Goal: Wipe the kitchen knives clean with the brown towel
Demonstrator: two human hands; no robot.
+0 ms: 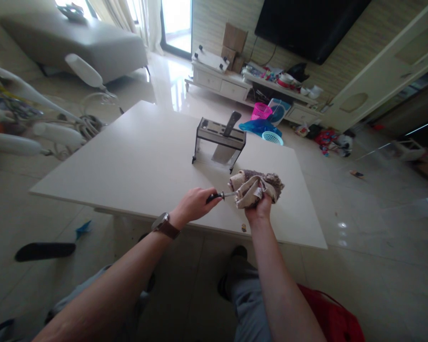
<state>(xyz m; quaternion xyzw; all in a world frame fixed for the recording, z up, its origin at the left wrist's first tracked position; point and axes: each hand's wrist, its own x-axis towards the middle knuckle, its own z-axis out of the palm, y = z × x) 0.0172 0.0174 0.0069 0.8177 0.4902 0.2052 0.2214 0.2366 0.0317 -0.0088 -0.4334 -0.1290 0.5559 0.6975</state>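
My left hand (196,204) is closed around the black handle of a honing steel (215,196), which has a small guard and a thin metal rod. The rod points right, and its far part is hidden in a folded brown and beige towel (253,186). Gripping that towel from below is my right hand (262,209), above the near right part of the white table (128,161). Beyond both hands stands a knife rack (219,130) with metal top and clear sides. A cleaver (231,124) with a dark handle is slotted upright in it.
A small sticker-like figure (243,228) is at the table's near edge. White chair-like parts (57,133) lie left of the table. Past the far edge are a pink basket (261,111), a light blue basket (272,138) and a TV cabinet (221,85). A red bag (331,313) lies bottom right.
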